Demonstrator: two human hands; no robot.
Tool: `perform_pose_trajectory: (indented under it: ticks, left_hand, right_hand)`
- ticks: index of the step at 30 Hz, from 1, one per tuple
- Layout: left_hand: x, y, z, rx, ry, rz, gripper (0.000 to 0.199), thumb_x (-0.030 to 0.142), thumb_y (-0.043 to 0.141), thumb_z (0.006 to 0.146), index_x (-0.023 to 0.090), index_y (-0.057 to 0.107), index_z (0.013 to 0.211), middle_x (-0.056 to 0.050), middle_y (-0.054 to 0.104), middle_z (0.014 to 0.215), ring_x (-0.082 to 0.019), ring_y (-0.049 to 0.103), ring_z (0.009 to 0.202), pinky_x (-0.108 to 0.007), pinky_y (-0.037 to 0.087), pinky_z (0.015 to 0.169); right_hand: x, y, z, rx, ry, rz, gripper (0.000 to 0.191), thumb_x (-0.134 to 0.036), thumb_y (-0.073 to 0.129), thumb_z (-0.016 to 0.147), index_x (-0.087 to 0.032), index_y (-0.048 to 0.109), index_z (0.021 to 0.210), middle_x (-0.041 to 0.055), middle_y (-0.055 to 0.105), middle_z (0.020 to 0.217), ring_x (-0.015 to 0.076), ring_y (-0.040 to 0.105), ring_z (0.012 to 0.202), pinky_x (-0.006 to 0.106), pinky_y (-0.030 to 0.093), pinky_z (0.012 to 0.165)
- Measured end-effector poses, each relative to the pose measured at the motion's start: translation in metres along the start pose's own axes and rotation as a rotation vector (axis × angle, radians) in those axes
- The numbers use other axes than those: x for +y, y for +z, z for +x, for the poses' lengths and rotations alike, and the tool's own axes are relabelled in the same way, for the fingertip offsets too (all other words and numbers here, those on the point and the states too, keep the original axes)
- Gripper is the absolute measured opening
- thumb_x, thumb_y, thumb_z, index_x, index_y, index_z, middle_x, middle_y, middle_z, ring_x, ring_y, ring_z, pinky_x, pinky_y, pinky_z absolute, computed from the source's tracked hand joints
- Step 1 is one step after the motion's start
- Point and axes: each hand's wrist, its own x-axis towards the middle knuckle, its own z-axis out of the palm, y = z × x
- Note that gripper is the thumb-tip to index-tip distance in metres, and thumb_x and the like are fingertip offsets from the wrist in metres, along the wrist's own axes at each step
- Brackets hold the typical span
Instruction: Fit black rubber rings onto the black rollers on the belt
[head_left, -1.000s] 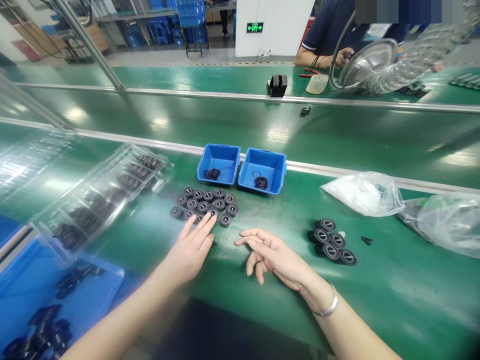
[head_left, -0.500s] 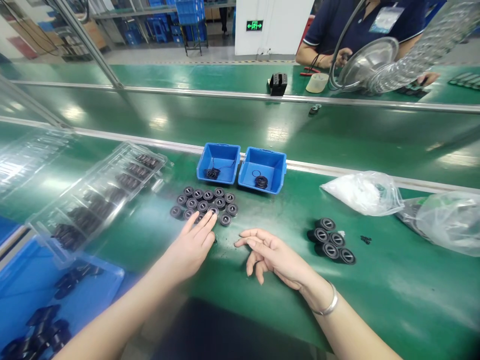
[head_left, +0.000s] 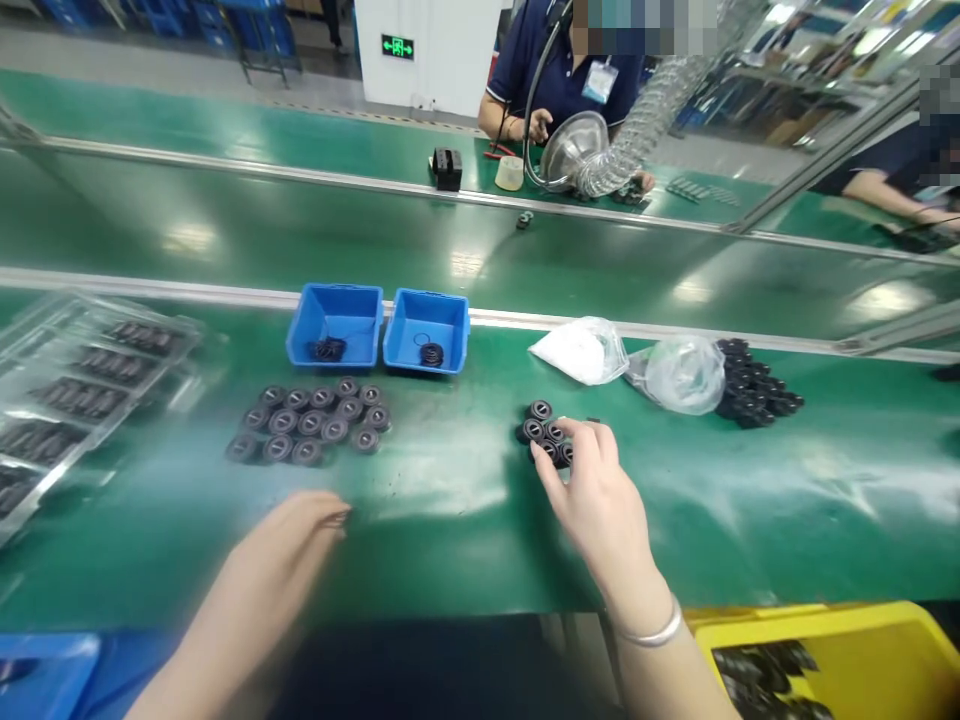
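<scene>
My right hand (head_left: 600, 490) reaches over a small cluster of round black parts (head_left: 533, 430), each with a light slot mark on top. Thumb and forefinger are apart, on either side of the nearest parts, and the fingertips touch them. Some of the cluster is hidden under the fingers. My left hand (head_left: 289, 545) is above the green table, in front of a larger group of similar round black parts (head_left: 310, 422) and away from them. Motion smears its fingers, and whether anything is in them cannot be made out.
Behind the larger group stand two blue bins (head_left: 335, 318) with thin black rings. A clear tray (head_left: 97, 420) of black parts lies left. Plastic bags (head_left: 581, 350) and a black pile (head_left: 754, 385) are at right. A yellow bin (head_left: 862, 650) stands front right. Co-workers (head_left: 525, 100) sit opposite.
The view has turned to the right. My right hand has moved onto the small cluster of round black parts. My left hand has come away from the larger group, towards me.
</scene>
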Motion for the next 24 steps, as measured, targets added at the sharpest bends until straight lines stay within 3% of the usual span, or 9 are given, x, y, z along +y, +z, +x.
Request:
perform_pose_trajectory:
  ticks: [4, 10, 14, 18, 24]
  left_hand:
    - [0.007, 0.007, 0.000, -0.089, -0.195, -0.201, 0.018, 0.031, 0.050, 0.095, 0.024, 0.065, 0.100, -0.001, 0.074, 0.086, -0.017, 0.073, 0.074, -0.025, 0.059, 0.067]
    - [0.019, 0.015, 0.006, -0.097, -0.359, -0.423, 0.020, 0.028, 0.050, 0.093, 0.021, 0.069, 0.097, 0.000, 0.077, 0.081, -0.015, 0.075, 0.068, -0.024, 0.061, 0.066]
    - [0.023, 0.015, 0.008, -0.092, -0.382, -0.493, 0.021, 0.026, 0.052, 0.093, 0.021, 0.072, 0.098, 0.000, 0.076, 0.080, -0.013, 0.074, 0.067, -0.023, 0.060, 0.067]
    - [0.028, 0.017, 0.008, -0.077, -0.363, -0.490, 0.022, 0.024, 0.052, 0.093, 0.024, 0.072, 0.102, 0.002, 0.075, 0.077, -0.012, 0.072, 0.069, -0.022, 0.058, 0.071]
    - [0.039, 0.020, 0.014, -0.064, -0.272, -0.385, 0.025, 0.013, 0.054, 0.090, 0.022, 0.073, 0.104, 0.002, 0.075, 0.083, -0.012, 0.070, 0.074, -0.021, 0.055, 0.071]
  right_hand:
    - [0.009, 0.010, -0.007, -0.064, -0.076, -0.019, 0.027, -0.035, 0.047, 0.097, -0.016, 0.053, 0.115, 0.0137, 0.059, 0.108, 0.0249, 0.065, 0.078, 0.034, 0.051, 0.060]
    - [-0.017, 0.022, -0.016, -0.191, -0.178, 0.278, 0.018, -0.028, 0.045, 0.098, -0.018, 0.052, 0.112, 0.0141, 0.054, 0.109, 0.0241, 0.064, 0.084, 0.038, 0.054, 0.074]
    - [-0.044, 0.024, -0.018, -0.383, -0.281, 0.484, 0.020, -0.028, 0.047, 0.098, -0.021, 0.051, 0.117, 0.0123, 0.052, 0.114, 0.0214, 0.062, 0.086, 0.035, 0.054, 0.077]
    - [-0.066, 0.018, -0.012, -0.470, -0.294, 0.640, 0.025, -0.034, 0.052, 0.097, -0.023, 0.053, 0.119, 0.0106, 0.051, 0.114, 0.0163, 0.057, 0.075, 0.034, 0.052, 0.073]
    - [-0.086, 0.020, -0.006, -0.772, -0.227, 1.128, 0.016, -0.036, 0.060, 0.093, -0.021, 0.063, 0.093, 0.0047, 0.051, 0.103, 0.0086, 0.049, 0.065, 0.024, 0.045, 0.058]
